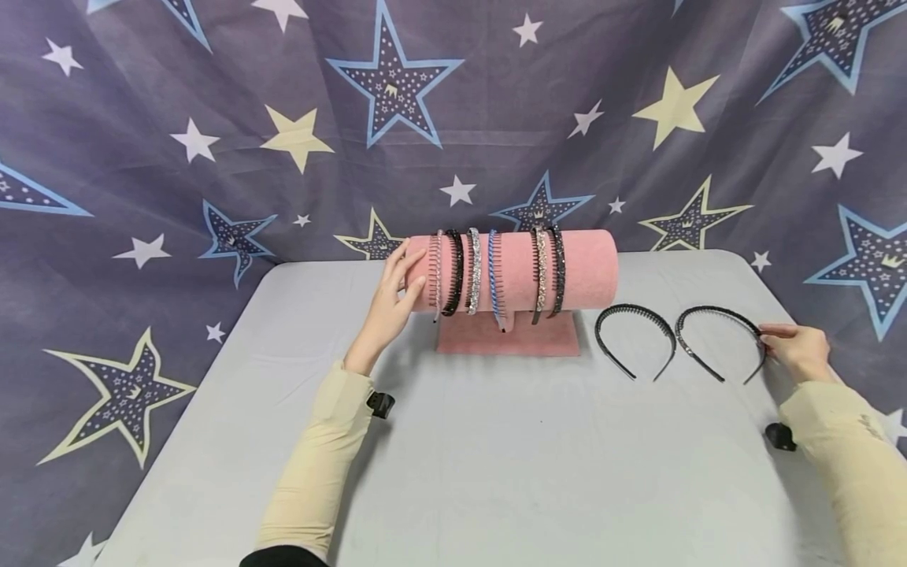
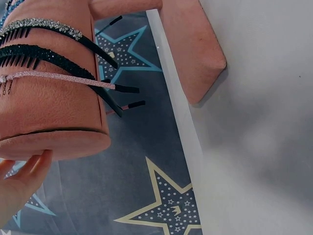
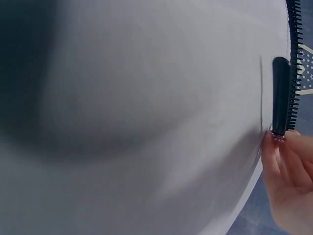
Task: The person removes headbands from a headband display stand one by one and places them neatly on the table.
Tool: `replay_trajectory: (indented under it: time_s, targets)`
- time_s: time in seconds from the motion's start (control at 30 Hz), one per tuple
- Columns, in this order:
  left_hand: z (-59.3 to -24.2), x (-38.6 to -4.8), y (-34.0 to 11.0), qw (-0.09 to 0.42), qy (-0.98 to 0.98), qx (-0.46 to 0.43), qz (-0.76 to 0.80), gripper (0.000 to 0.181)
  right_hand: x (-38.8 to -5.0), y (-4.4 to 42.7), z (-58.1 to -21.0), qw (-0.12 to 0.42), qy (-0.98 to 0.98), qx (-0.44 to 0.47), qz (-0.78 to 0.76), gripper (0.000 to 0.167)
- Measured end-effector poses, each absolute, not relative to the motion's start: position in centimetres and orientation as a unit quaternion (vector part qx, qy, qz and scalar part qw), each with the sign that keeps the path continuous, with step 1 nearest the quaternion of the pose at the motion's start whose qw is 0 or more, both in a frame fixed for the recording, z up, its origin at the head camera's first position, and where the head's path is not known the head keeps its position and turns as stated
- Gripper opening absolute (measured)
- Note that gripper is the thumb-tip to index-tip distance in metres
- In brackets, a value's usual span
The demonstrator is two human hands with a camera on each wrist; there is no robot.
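A pink padded roll (image 1: pixel 591 269) on a pink base (image 1: pixel 510 342) carries several headbands, among them a blue one (image 1: pixel 492 276) and a silver one (image 1: pixel 474 272). My left hand (image 1: pixel 392 305) rests on the roll's left end, fingers spread and relaxed; in the left wrist view the fingertips of that hand (image 2: pixel 22 183) touch the flat end. At the right, my right hand (image 1: pixel 799 350) pinches the right side of a dark headband (image 1: pixel 719 309) between thumb and fingers. The right wrist view shows the hand (image 3: pixel 291 178) gripping it near a dark end piece (image 3: pixel 280 95).
Another black headband (image 1: pixel 634 307) lies on the white table (image 1: pixel 538 472), just left of the pinched one. A dark cloth with stars (image 1: pixel 496 94) hangs behind the table and along its sides.
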State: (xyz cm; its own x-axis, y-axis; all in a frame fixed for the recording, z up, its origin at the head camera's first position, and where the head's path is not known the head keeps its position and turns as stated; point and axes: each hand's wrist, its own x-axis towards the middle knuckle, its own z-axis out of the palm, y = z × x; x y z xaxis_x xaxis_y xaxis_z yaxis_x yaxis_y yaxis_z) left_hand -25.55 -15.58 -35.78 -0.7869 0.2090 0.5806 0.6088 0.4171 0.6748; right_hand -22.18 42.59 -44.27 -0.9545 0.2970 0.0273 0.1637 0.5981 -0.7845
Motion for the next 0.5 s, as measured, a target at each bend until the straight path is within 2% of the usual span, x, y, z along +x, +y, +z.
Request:
replay_trajectory:
  time_s: [0.1,0.27,0.5]
  targets:
    - [-35.76,-25.56,-15.57,0.210,-0.815,-0.252,-0.478,0.038,-22.05,42.30,-44.15,0.100,-0.905,-0.122,0.394,0.012]
    - [-35.70,-25.60,-15.55,0.211,-0.813,-0.253,-0.479,0.038,-21.92,42.06,-44.16,0.119,-0.922,-0.116,0.350,0.030]
    - [-35.75,-25.58,-15.64,0.209,-0.815,-0.253,-0.478,0.038,-21.99,41.68,-43.79,0.117,-0.928,-0.127,0.331,0.036]
